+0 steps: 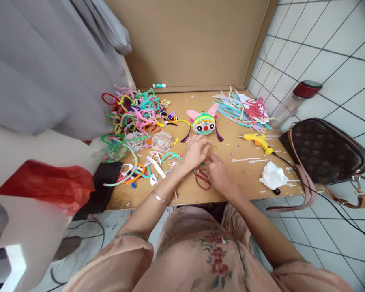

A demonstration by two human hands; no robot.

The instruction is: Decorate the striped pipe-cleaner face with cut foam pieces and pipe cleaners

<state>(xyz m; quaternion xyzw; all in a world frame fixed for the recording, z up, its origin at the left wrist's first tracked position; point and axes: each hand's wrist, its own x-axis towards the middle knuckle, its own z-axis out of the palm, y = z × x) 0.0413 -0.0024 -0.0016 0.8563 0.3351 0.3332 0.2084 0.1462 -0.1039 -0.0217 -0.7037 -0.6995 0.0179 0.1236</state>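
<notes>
My left hand [197, 151] is bent at the middle of the table with its fingers curled, just in front of a pink-eared animal head [205, 125] with round eyes and purple tassels. Close beside it, my right hand [218, 173] is closed, fingertips pressed together. A small bit of green [202, 164] shows between the two hands; what either one grips is too small to make out. Under the right hand lie red-handled scissors [203, 180], their blades mostly hidden.
Tangled pipe cleaners [140, 107] and a clear faceted ball [162, 141] are at left. At right are a yellow glue gun [258, 142] with a cord, bundled pipe cleaners [231, 107], crumpled white paper [273, 175], a brown handbag [325, 150] and a red-lidded bottle [298, 101].
</notes>
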